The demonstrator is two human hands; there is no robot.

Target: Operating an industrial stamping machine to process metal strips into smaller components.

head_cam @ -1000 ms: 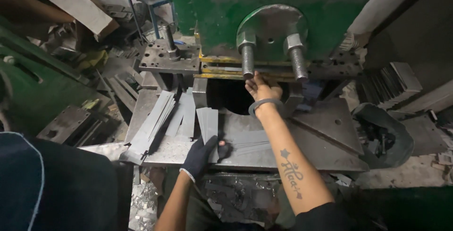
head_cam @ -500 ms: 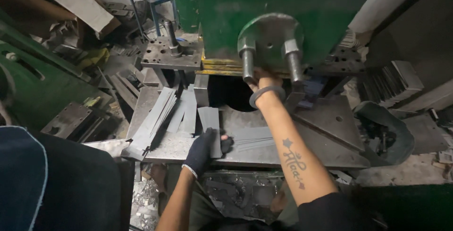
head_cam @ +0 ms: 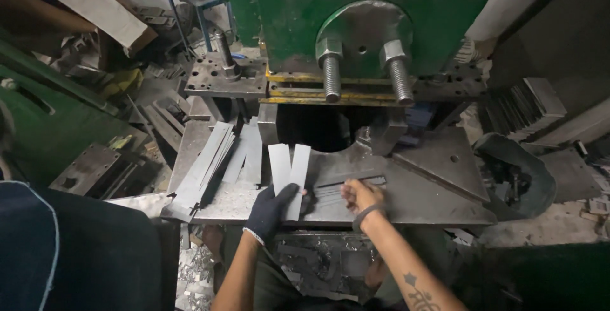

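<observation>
Two hands at the front edge of the press bench, metal strips under both.

Your gloved left hand (head_cam: 272, 208) grasps the near ends of two flat grey metal strips (head_cam: 289, 170), which lie side by side on the bench (head_cam: 438, 190), running from its front edge toward the dark opening under the green press (head_cam: 356, 6). Your bare right hand (head_cam: 359, 195), a band on its wrist, rests just beside it with fingers curled onto a thin stack of dark strips (head_cam: 346, 181) lying crosswise near the front edge; whether it grips them I cannot tell. A loose pile of longer strips (head_cam: 210, 165) leans along the bench's left edge.
</observation>
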